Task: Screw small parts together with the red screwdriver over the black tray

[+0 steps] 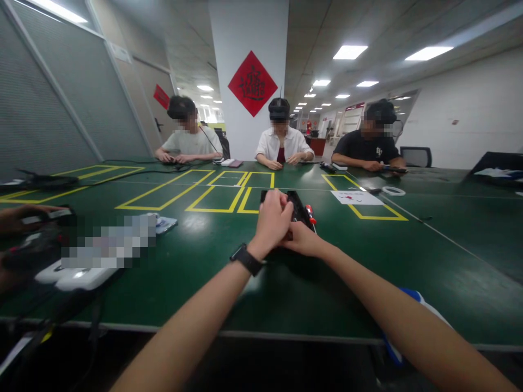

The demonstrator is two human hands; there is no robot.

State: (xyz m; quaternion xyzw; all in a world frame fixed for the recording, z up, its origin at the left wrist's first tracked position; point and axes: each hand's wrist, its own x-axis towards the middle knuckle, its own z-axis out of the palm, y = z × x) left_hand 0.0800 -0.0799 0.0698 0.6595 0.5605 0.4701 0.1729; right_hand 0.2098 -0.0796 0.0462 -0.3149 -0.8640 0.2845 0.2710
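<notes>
A dark, flat object [301,210] with a shiny black surface lies on the green table in front of me; its exact kind does not show. My left hand [274,216], with a black watch on the wrist, is closed over its left part, fingers bent down in a pinch. Lower and to the right, my right hand [305,239] has its fingers closed at the object's near edge, close under the left hand. Whatever is between the fingertips of both hands is hidden. Against the object's right side lies a screwdriver [311,214] with a red handle.
Yellow tape outlines mark the green table [196,299]. A white paper sheet [356,197] and a tape roll [393,191] lie to the right. White devices [87,276] stand at left, near another person's hand [30,216]. Three people sit across the table. Something blue and white is below my right forearm.
</notes>
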